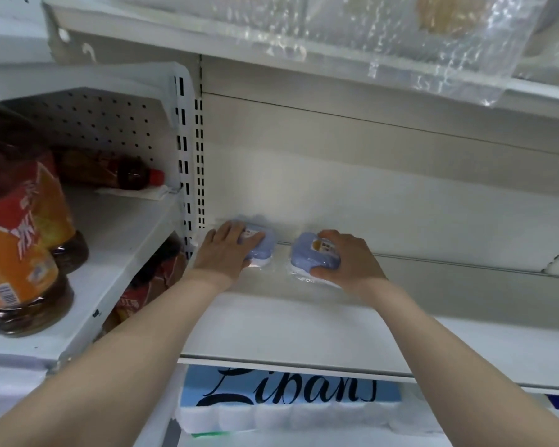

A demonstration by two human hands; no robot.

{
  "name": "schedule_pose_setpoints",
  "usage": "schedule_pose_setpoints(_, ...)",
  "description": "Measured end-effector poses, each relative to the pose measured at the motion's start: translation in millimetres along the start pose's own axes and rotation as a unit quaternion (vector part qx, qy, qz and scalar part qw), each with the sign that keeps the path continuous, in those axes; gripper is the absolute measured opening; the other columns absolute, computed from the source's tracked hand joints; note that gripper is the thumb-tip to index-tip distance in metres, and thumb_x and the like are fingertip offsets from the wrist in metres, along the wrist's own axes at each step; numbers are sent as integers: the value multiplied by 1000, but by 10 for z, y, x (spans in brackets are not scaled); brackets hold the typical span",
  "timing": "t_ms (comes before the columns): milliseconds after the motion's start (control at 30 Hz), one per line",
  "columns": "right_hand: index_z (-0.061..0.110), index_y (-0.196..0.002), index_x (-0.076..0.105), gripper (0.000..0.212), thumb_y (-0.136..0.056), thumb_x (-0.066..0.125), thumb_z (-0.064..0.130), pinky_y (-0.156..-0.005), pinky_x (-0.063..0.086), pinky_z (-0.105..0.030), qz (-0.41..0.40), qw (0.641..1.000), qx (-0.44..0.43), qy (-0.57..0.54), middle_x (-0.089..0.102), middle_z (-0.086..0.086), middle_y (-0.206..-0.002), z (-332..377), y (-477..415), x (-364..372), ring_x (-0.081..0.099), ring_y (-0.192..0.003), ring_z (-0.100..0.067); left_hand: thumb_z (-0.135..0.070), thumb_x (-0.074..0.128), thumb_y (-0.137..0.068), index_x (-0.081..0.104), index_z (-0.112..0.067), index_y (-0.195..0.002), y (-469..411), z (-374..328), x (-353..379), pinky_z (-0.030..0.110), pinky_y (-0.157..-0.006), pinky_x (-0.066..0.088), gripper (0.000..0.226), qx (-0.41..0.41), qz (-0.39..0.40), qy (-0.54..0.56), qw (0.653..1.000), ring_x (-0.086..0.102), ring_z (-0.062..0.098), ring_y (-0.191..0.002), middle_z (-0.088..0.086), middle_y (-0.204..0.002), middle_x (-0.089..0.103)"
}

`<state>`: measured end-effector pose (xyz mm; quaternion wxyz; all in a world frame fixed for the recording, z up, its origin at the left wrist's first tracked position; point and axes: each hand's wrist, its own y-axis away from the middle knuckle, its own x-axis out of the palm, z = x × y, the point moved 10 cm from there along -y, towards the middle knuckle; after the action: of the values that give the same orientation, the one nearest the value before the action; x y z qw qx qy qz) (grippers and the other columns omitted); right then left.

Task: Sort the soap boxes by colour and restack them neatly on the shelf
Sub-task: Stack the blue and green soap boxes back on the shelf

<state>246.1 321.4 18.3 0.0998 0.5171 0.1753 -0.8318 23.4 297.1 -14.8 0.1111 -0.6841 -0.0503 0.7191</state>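
Two pale blue soap boxes with white bases and small labels lie side by side at the back of the white shelf [304,330]. My left hand [221,251] rests on top of the left soap box [263,245], close to the shelf's left upright. My right hand [346,258] grips the right soap box [307,256], with the thumb at its near edge and fingers over the top. This box is tilted a little and wrapped in clear film. A small gap separates the two boxes.
A lower shelf [117,240] to the left carries large bottles with orange labels [17,259] and a lying bottle with a red cap [126,174]. Clear plastic bags [433,53] hang over the shelf above. Below the shelf edge sits a pack with blue script lettering [291,401].
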Motion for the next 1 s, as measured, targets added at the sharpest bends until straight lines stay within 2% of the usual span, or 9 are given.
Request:
schedule_pose_setpoints(100, 43, -120, 50, 61, -63, 69, 55, -92, 47, -41, 3, 999, -36, 22, 56, 8, -119, 86, -136, 55, 47, -117, -21, -40, 41, -100, 9, -39, -151, 1, 10, 54, 43, -114, 19, 61, -18, 16, -10, 1000, 8, 31, -146, 5, -158, 12)
schedule_pose_setpoints(233, 42, -120, 52, 54, -68, 66, 49, -89, 49, -42, 17, 997, -66, 35, 54, 9, -119, 163, -273, 172, 46, -119, -20, -39, 36, -102, 3, -39, -152, 10, 4, 56, 44, -117, 14, 60, -38, 34, -11, 999, 2, 32, -147, 5, -160, 6)
schedule_pose_setpoints(333, 34, -126, 55, 44, -84, 64, 34, -91, 46, -40, 13, 993, -79, 82, 53, 8, -127, 193, -320, 266, 39, -125, -19, -40, 34, -103, 1, -39, -152, 14, -1, 53, 45, -119, 8, 60, -50, 34, -13, 998, 1, 33, -147, 5, -161, 4)
schedule_pose_setpoints(600, 24, -133, 56, 42, -91, 60, 24, -88, 42, -39, -51, 984, -106, 136, 55, -3, -132, 259, -320, 355, 49, -125, -26, -41, 36, -102, 2, -39, -152, -30, 16, 86, 43, -120, 5, 60, -60, 23, -22, 998, 3, 34, -147, 6, -160, 7)
schedule_pose_setpoints(700, 26, -136, 52, 41, -94, 55, 26, -90, 38, -38, -53, 980, -114, 155, 51, 0, -135, 277, -317, 370, 44, -129, -22, -40, 36, -102, 3, -38, -152, -34, 12, 86, 42, -119, 3, 60, -64, 20, -28, 997, 2, 34, -147, 7, -161, 6)
schedule_pose_setpoints(867, 30, -145, 37, 45, -100, 43, 29, -106, 29, -42, -31, 972, -129, 197, 40, 3, -146, 275, -259, 351, 32, -138, -19, -35, 39, -102, 3, -33, -153, -17, -55, 9, 39, -120, -1, 62, -66, 17, -17, 998, -4, 30, -148, 6, -161, 3)
schedule_pose_setpoints(1000, 27, -149, 34, 52, -99, 47, 29, -108, 28, -42, -36, 966, -158, 204, 41, 0, -146, 317, -79, 193, 35, -137, -23, -33, 46, -100, 17, -27, -153, 53, -258, -211, 38, -120, 5, 61, -48, -18, -15, 999, 8, 27, -148, 4, -158, 19)
